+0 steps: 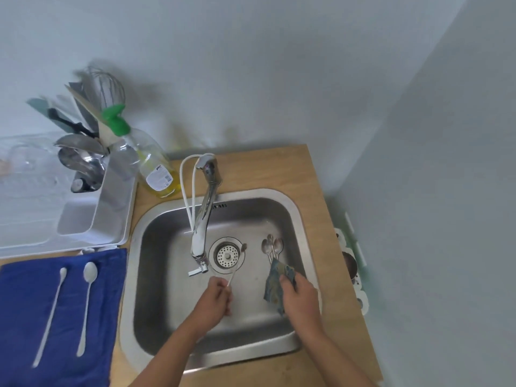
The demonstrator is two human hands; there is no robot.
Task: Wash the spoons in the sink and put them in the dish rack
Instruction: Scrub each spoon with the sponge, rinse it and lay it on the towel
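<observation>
We have a slim silver teaspoon [236, 262] over the stainless steel sink [156, 275], bowl near the round drain strainer [226, 256]. Left hand [213, 298] pinches its handle end, fingers curled. Right hand [300, 298] grips a soft blue-patterned cloth [279, 277]. A cluster of small metal spoons [272, 247] lies on the sink floor. We judge these light, stiff, slippery when wet; mid-handle hold seems surest. White plastic dish rack [111, 208] sits left on the wooden table [279, 169].

The handles of the spoons [272, 247] in the sink are hidden under the cloth [280, 286]. The dish rack [83, 219] is blurred and cut off at the left edge.
</observation>
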